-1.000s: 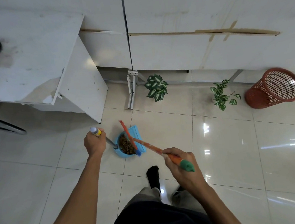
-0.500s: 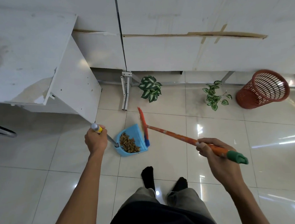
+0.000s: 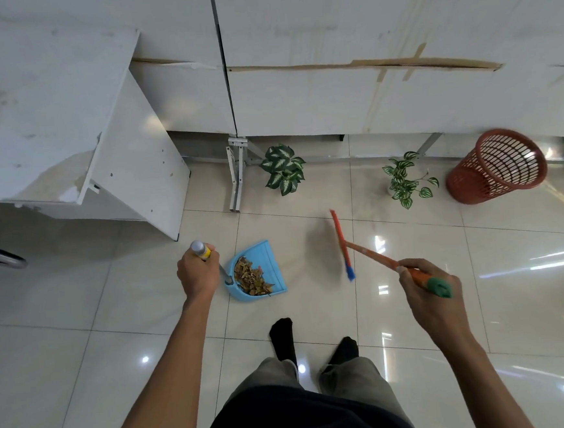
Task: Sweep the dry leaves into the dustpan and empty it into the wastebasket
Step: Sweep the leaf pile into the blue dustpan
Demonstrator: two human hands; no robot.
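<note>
A light blue dustpan [image 3: 266, 254] rests on the tiled floor with a pile of dry brown leaves [image 3: 251, 277] inside it. My left hand [image 3: 198, 272] grips the top of its upright handle [image 3: 201, 249]. My right hand [image 3: 426, 288] holds the orange broom handle near its green end cap. The broom head [image 3: 341, 244], red with a blue tip, hangs to the right of the dustpan and apart from it. A red mesh wastebasket [image 3: 496, 166] stands at the far right by the wall.
Two small green leafy plants [image 3: 283, 169] [image 3: 405, 178] sit on the floor along the white wall. A white desk [image 3: 64, 129] with a side panel fills the left. A metal bracket leg [image 3: 237, 176] stands near the wall. My feet in black socks [image 3: 283, 337] are below the dustpan.
The broom head has swung right, from over the dustpan to well clear of it. My right hand moved right with it. My left hand stays on the dustpan handle.
</note>
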